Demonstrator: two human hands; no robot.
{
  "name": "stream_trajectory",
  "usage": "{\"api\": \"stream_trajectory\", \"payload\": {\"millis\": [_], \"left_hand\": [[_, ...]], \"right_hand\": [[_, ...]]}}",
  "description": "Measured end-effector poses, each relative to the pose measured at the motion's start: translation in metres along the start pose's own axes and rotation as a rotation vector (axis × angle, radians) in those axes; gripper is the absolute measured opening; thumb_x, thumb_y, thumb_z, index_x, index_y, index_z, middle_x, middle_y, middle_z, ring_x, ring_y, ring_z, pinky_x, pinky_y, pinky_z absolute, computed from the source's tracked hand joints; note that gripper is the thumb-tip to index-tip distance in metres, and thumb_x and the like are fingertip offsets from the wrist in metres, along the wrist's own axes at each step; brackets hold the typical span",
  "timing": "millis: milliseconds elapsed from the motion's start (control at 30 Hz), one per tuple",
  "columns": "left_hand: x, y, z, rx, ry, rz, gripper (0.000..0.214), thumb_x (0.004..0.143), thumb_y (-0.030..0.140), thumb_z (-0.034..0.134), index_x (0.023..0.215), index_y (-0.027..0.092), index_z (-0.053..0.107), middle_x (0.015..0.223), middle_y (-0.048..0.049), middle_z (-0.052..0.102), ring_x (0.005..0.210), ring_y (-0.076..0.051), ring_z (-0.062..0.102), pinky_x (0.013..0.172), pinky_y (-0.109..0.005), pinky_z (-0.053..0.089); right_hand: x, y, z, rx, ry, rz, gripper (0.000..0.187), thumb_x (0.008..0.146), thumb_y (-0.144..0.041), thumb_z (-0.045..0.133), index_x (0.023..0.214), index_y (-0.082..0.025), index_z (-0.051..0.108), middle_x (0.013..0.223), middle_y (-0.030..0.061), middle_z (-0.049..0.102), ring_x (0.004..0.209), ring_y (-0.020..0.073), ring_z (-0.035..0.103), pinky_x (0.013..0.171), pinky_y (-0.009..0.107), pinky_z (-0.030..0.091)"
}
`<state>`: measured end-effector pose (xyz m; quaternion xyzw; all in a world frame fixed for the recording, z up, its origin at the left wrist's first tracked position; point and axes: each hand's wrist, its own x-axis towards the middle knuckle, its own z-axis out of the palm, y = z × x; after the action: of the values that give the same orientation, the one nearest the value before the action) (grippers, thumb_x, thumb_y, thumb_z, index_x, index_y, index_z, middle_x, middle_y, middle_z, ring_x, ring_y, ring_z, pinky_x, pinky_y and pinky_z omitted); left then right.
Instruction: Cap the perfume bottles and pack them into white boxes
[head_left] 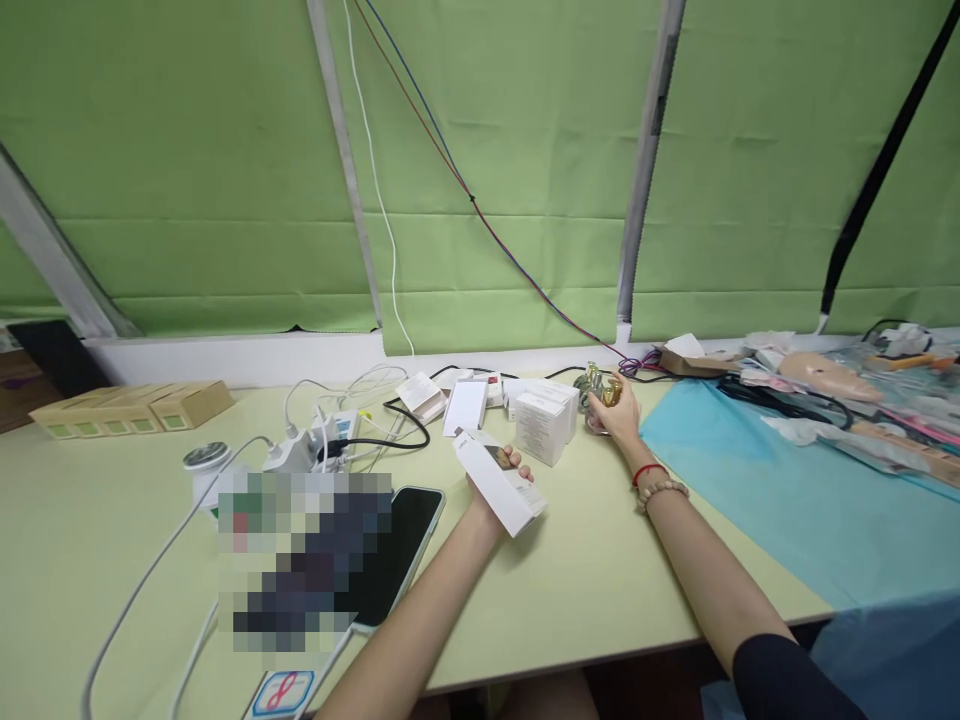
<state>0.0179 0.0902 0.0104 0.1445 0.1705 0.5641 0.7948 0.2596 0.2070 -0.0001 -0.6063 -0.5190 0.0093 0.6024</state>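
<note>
My left hand (501, 478) is wrapped round a long white carton (496, 482), held tilted just above the pale green table (600, 590). My right hand (619, 412) reaches farther back and closes on a small glass bottle with a gold cap (602, 391). A red string and a bead bracelet (658, 486) circle my right wrist. Between the hands stand white boxes (544, 422), and a flat white card (465, 406) leans just left of them.
A dark phone (394, 560) lies left of my left arm beside a blurred patch. A power strip with white cables (315, 448) sits behind it. Tan boxes (135, 408) line the far left. A blue sheet (787, 500) with clutter covers the right side.
</note>
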Motion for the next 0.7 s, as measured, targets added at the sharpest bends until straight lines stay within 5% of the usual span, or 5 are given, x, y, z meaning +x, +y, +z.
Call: {"api": "stream_trajectory", "payload": {"millis": [200,400,500,700], "left_hand": [[0.006,0.001,-0.012,0.001,-0.094,-0.04,0.017,0.074,0.031,0.05,0.065,0.016,0.05,0.053,-0.0008,0.051,0.044,-0.013,0.049,0.051,-0.028,0.043],[0.009,-0.003,-0.016,-0.003,-0.158,-0.076,0.012,0.072,0.027,0.053,0.067,0.016,0.051,0.055,-0.0007,0.051,0.046,-0.013,0.049,0.053,-0.029,0.042],[0.01,-0.004,-0.016,-0.006,-0.161,-0.084,0.012,0.071,0.027,0.053,0.067,0.016,0.049,0.055,-0.0002,0.05,0.046,-0.013,0.05,0.053,-0.029,0.042],[0.007,-0.003,-0.011,-0.013,-0.085,-0.058,0.012,0.073,0.027,0.048,0.067,0.017,0.047,0.055,-0.0002,0.048,0.044,-0.013,0.046,0.052,-0.029,0.042]], "right_hand": [[0.011,-0.006,0.004,0.006,-0.022,0.065,0.049,0.071,-0.05,0.059,0.112,-0.023,0.058,0.098,0.0053,0.069,0.089,0.0228,0.062,0.085,0.037,0.044],[0.04,-0.014,-0.003,-0.052,-0.31,-0.074,0.05,0.069,-0.041,0.062,0.114,-0.02,0.061,0.117,0.0094,0.063,0.106,0.0231,0.057,0.09,0.035,0.043],[0.046,-0.017,-0.002,-0.136,-0.405,-0.095,0.048,0.064,-0.03,0.064,0.11,-0.017,0.065,0.108,0.0094,0.066,0.097,0.0219,0.059,0.083,0.032,0.045],[0.038,-0.023,-0.007,-0.304,-0.327,0.019,0.028,0.07,-0.022,0.057,0.097,-0.023,0.067,0.084,0.004,0.067,0.071,0.0164,0.056,0.062,0.025,0.038]]}}
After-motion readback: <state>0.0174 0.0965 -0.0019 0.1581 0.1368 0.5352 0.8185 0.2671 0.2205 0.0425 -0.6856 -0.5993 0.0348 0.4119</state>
